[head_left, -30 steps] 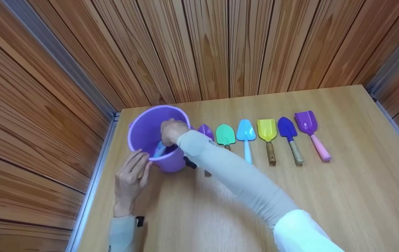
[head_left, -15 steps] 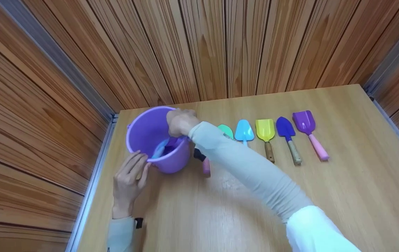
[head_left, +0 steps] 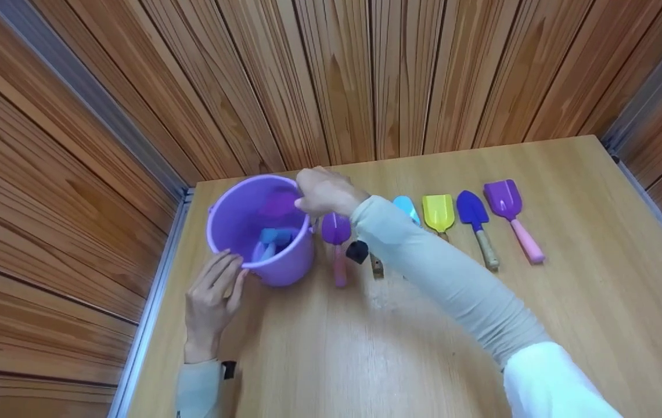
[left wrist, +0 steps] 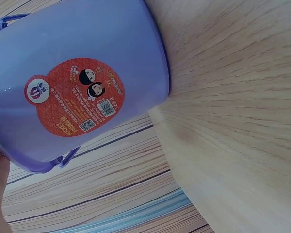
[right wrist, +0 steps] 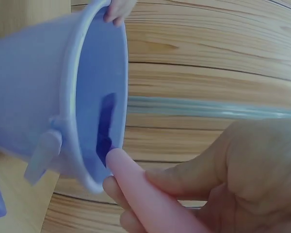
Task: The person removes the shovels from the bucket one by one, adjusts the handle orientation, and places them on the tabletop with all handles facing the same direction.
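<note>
A purple bucket [head_left: 281, 270] stands at the left of the table. My left hand [head_left: 212, 302] holds its near-left rim, with fingertips over the edge. In my right hand [head_left: 328, 191], above the bucket's right rim, is a toy shovel; its pink handle [right wrist: 145, 194] is gripped between thumb and fingers. The shovel's purple blade [head_left: 279, 203] slants inside the bucket. Light blue pieces [head_left: 276, 235] lie at the bucket's bottom. Beside the bucket, a purple shovel [head_left: 337, 228] with a pink handle lies on the table below my right wrist.
In a row to the right lie a light blue shovel [head_left: 405, 206], a yellow shovel [head_left: 438, 213], a dark blue shovel [head_left: 471, 209] and a purple shovel [head_left: 504, 199] with pink handle. My right sleeve covers parts of the row. Wood-panelled walls [head_left: 354, 81] border the table.
My right hand has moved up and right, from inside the bucket to above its right rim, with the pink-handled shovel. The left hand has stayed on the rim.
</note>
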Demonstrator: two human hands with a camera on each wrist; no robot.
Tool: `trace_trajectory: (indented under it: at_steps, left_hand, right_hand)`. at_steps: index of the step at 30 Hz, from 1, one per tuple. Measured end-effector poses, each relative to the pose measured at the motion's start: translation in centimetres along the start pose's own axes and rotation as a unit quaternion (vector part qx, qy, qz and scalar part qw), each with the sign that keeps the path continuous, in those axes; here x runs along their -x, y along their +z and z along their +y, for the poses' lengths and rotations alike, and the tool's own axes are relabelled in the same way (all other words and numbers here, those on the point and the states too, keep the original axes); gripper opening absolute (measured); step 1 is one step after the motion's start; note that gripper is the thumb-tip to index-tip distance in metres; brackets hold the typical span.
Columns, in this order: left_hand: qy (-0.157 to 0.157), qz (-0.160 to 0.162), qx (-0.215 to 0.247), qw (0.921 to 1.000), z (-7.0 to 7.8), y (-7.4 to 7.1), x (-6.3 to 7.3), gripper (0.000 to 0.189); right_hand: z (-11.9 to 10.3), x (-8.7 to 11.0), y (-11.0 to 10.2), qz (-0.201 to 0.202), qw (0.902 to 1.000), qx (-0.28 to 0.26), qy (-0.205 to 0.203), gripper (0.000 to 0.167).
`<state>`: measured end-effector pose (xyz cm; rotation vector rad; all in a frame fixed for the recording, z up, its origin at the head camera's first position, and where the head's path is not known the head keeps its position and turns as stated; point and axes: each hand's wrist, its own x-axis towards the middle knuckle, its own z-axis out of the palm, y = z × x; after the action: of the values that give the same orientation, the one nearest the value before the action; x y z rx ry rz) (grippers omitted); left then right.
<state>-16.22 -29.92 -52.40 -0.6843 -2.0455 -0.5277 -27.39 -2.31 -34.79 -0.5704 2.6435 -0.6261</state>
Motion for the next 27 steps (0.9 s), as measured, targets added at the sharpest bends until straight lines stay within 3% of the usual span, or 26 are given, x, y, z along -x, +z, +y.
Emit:
trace_trajectory:
  at_steps: [6,11,18,20,24,27]
  left_hand:
    - [0.001,0.000,0.001,1.0000,0.0,0.1,0.0,0.026]
    - [0.008,0.012,0.003,0.9999,0.0,0.1,-0.1,0.029]
    - [0.012,0.011,0.004,0.9999,-0.1,0.6,-0.4,0.027]
    - [0.015,0.003,0.005,0.9999,-0.1,0.8,-0.6,0.027]
    - [0.021,0.000,0.011,0.9997,0.0,1.1,-0.7,0.027]
    - [0.018,0.007,0.015,0.9997,0.1,1.1,-0.5,0.027]
  right_hand:
    - [2.2,1.1,-0.9,0.000,0.9998,-0.021,0.004,0.026]
    - [4.4,2.2,-2.1,0.012,0.9980,-0.059,0.020,0.020]
    - [9.1,3.9,-3.4,0.030,0.9950,-0.089,0.034,0.023]
    - [11.0,4.7,-3.7,0.032,0.9899,-0.122,0.065,0.024]
    - [15.3,5.9,-4.1,0.041,0.9718,-0.195,0.126,0.040]
    - [18.4,6.9,-4.4,0.060,0.9643,-0.212,0.146,0.042]
